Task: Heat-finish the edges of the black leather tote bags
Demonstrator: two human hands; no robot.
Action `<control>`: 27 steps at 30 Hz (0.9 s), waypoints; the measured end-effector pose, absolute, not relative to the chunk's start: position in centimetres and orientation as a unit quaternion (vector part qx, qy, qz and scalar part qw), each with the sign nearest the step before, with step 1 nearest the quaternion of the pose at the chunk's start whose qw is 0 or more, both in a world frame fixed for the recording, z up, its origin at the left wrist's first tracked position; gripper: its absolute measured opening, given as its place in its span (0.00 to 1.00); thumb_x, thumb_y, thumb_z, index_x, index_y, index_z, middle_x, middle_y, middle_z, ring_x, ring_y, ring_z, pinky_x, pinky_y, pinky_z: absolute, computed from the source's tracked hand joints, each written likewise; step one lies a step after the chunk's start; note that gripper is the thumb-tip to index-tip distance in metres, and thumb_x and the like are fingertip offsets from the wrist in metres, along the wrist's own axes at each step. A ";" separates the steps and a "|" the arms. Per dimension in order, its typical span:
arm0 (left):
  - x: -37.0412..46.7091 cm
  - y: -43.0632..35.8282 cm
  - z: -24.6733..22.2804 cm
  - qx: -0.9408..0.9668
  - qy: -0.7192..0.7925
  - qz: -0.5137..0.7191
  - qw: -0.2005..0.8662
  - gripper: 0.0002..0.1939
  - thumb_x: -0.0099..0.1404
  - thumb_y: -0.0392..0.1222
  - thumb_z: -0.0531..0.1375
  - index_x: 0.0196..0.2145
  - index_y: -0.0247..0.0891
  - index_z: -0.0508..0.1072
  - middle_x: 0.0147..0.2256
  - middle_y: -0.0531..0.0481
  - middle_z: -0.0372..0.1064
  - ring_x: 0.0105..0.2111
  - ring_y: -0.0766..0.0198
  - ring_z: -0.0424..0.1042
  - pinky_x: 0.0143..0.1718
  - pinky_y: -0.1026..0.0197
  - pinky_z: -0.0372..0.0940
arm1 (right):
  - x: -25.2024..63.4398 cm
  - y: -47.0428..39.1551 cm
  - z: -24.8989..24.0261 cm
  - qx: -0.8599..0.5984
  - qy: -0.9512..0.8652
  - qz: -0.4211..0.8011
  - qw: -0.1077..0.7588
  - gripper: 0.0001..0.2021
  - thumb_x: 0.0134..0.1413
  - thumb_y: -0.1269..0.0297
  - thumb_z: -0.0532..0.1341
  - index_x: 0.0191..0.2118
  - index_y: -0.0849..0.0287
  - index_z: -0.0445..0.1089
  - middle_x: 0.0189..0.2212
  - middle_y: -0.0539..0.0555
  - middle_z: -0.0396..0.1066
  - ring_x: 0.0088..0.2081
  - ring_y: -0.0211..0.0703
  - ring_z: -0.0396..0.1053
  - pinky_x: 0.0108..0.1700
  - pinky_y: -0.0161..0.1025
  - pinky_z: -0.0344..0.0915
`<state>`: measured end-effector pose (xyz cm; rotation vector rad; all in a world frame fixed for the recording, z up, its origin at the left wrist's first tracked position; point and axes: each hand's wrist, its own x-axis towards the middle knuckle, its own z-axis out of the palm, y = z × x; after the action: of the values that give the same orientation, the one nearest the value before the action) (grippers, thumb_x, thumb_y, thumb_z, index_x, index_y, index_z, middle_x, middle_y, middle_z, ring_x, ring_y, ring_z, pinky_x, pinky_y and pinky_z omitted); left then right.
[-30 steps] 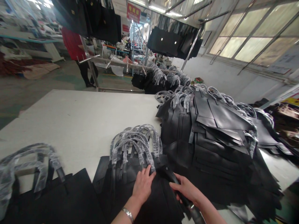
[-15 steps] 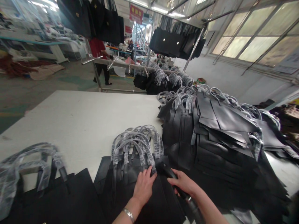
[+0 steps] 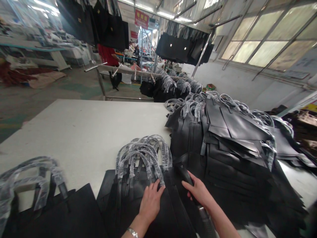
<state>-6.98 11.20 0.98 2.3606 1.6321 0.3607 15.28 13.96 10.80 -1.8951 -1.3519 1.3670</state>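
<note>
My left hand (image 3: pixel 150 202) lies flat, fingers spread, on the top black bag (image 3: pixel 138 205) of a small stack at the table's near edge, just below the plastic-wrapped handles (image 3: pixel 143 155). My right hand (image 3: pixel 198 191) is closed around a black rod-shaped tool (image 3: pixel 184 173) with a metal band. The tool's tip points up and away, between the stack and the big pile.
A tall pile of black bags (image 3: pixel 230 148) with wrapped handles fills the right side of the white table (image 3: pixel 81 132). Another black bag (image 3: pixel 49 215) lies at the near left. Bags hang on racks (image 3: pixel 178 49) behind; a person in red (image 3: pixel 109 59) stands beyond the table.
My right hand and the tool have slid up and away along the bag's right edge. My left hand has hardly moved. The person in red has walked to the right.
</note>
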 end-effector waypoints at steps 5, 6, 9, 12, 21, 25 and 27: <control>-6.7 11.0 0.0 0.806 0.574 0.116 0.090 0.34 0.58 0.21 0.49 0.58 0.48 0.62 0.60 0.44 0.54 0.54 0.52 0.61 0.54 0.46 0.57 | 16.5 11.4 10.7 -0.676 -0.490 0.529 0.151 0.28 0.51 0.64 0.60 0.60 0.54 0.60 0.19 0.44 0.66 0.15 0.35 0.66 0.13 0.27 0.61; -6.7 11.0 -0.1 0.809 0.570 0.113 0.087 0.34 0.58 0.21 0.49 0.58 0.48 0.62 0.60 0.44 0.55 0.53 0.52 0.61 0.54 0.46 0.57 | 16.1 11.4 10.2 -0.681 -0.490 0.525 0.143 0.27 0.51 0.65 0.59 0.59 0.55 0.61 0.19 0.45 0.67 0.15 0.35 0.66 0.12 0.27 0.60; -6.7 11.1 -0.1 0.818 0.559 0.111 0.082 0.34 0.58 0.22 0.50 0.58 0.48 0.63 0.58 0.44 0.58 0.52 0.52 0.62 0.52 0.46 0.59 | 14.8 12.6 8.9 -0.706 -0.489 0.486 0.163 0.28 0.52 0.65 0.59 0.61 0.58 0.59 0.19 0.45 0.68 0.14 0.33 0.65 0.13 0.26 0.59; -6.9 11.0 0.1 0.818 0.559 0.115 0.073 0.33 0.60 0.23 0.50 0.59 0.49 0.62 0.57 0.45 0.58 0.52 0.53 0.62 0.52 0.47 0.59 | 14.4 13.3 9.2 -0.724 -0.489 0.444 0.196 0.32 0.55 0.63 0.59 0.64 0.59 0.53 0.16 0.44 0.65 0.15 0.33 0.64 0.14 0.25 0.59; -5.8 12.5 1.7 0.832 0.536 0.123 0.068 0.18 0.63 0.30 0.52 0.48 0.38 0.72 0.54 0.40 0.63 0.53 0.49 0.60 0.50 0.47 0.59 | 15.8 9.1 9.8 -0.665 -0.470 0.561 0.149 0.30 0.51 0.67 0.59 0.62 0.56 0.58 0.19 0.44 0.67 0.15 0.34 0.65 0.14 0.27 0.60; -4.9 14.2 2.7 0.859 0.496 0.112 0.067 0.14 0.63 0.28 0.51 0.41 0.32 0.74 0.54 0.38 0.62 0.56 0.50 0.58 0.56 0.45 0.54 | 15.5 10.3 8.6 -0.716 -0.461 0.481 0.207 0.32 0.54 0.62 0.58 0.64 0.60 0.53 0.16 0.44 0.65 0.16 0.35 0.65 0.15 0.28 0.62; -4.8 15.0 2.9 0.860 0.494 0.099 0.083 0.13 0.63 0.27 0.51 0.39 0.33 0.74 0.49 0.40 0.66 0.52 0.52 0.62 0.55 0.48 0.56 | 16.2 10.2 8.8 -0.706 -0.460 0.497 0.209 0.33 0.54 0.61 0.58 0.65 0.58 0.51 0.16 0.43 0.65 0.16 0.35 0.66 0.16 0.28 0.63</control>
<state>-4.76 14.97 2.94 2.5678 1.4736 0.2948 16.23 10.17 8.79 -1.9636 -1.2785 1.3829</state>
